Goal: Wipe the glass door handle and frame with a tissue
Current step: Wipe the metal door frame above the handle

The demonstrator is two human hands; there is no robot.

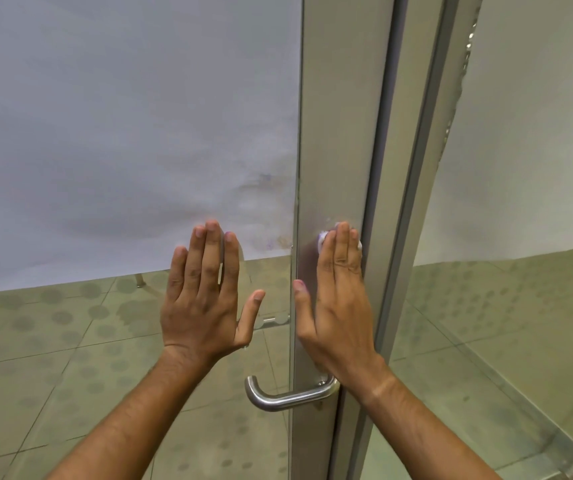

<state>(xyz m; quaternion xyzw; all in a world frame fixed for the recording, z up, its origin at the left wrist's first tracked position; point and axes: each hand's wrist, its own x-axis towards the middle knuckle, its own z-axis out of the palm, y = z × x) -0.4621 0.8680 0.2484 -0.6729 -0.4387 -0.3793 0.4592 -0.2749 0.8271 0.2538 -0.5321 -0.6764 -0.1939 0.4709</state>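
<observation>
**Tissue pressed to the frame above the handle**

The tissue (323,237) is white and crumpled, and only small bits of it show at the fingertips of the right hand (338,299) (the rest is hidden under the fingers). It lies against the frame (333,133), a tall upright strip of brushed grey metal, smudged darker just beside the hand. Lower on the same strip sits the handle (285,398), a curved steel lever whose free end turns up at the left; the right wrist crosses just above its fixed end.

The right hand lies flat on the frame, fingers straight and close together, pointing up, thumb spread to the left; its grip is no more than straight fingers pressing the tissue to the metal. The left hand (205,306) is spread flat on the glass (105,341) to the left of the frame, fingers up, thumb out to the right, holding nothing. Both forearms rise from the lower edge. A tiled floor (53,393) shows through the glass.
</observation>
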